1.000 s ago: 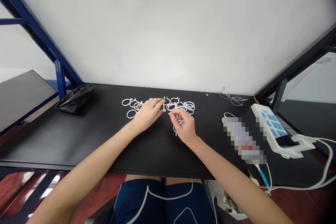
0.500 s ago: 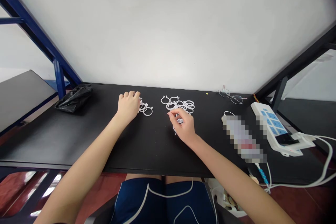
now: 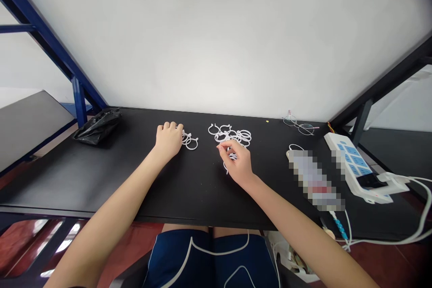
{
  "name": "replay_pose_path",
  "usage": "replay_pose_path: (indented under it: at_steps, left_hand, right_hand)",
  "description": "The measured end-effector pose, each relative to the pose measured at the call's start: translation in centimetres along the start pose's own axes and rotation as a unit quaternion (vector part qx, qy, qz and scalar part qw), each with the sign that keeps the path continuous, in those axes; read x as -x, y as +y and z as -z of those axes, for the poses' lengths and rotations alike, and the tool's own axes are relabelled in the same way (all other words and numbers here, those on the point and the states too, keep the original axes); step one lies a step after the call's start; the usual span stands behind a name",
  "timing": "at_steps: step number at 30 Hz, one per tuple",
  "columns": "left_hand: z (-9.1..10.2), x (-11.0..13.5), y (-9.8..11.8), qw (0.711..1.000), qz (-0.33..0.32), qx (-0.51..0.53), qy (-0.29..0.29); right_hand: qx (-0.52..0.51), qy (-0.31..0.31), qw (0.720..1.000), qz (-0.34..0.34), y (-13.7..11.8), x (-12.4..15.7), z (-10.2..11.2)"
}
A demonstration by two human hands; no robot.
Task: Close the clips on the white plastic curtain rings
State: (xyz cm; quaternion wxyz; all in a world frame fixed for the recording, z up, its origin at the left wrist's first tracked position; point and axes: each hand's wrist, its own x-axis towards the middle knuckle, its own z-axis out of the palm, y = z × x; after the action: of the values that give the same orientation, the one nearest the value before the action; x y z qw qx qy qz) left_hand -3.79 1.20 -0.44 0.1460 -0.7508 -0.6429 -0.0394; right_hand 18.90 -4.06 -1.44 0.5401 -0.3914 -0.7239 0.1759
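Note:
My left hand [image 3: 169, 139] is palm down over the left edge of a small group of white open rings [image 3: 192, 144]. Its fingers bend away from me, so their tips and anything under them are hidden. To the right lies a larger heap of white open rings [image 3: 243, 135], each a thin loop with a gap and small knobbed ends. At the near side of this heap is my right hand [image 3: 238, 159], thumb and forefinger pinched together. White rings [image 3: 225, 168] show through the gap behind the thumb and poke out beside the hand, apparently within its curled fingers.
A black plastic bag [image 3: 97, 127] rests at the back left of the black table [image 3: 189, 189]. Eyeglasses [image 3: 299, 124], a blurred-out phone [image 3: 315, 180] on a cable, and a white power strip [image 3: 354, 162] with plugged-in cords occupy the right. A white wall [image 3: 216, 45] rises behind.
My left hand has shifted slightly right and down, covering the group's left side. The right hand keeps its pinch almost in place. The whole view has shifted slightly.

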Motion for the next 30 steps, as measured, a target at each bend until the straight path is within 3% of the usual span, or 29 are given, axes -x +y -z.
replay_pose_path:
  at_steps: [19,30]
  left_hand:
    - [0.15,0.10,0.36,0.999,-0.014,0.009,-0.032]
    - [-0.18,0.00,0.25,1.000,-0.014,0.017,0.009]
  right_hand:
    - [-0.002,0.000,1.000,0.012,-0.01,0.03,-0.03]
    - [-0.001,-0.003,1.000,0.006,-0.01,0.04,-0.01]
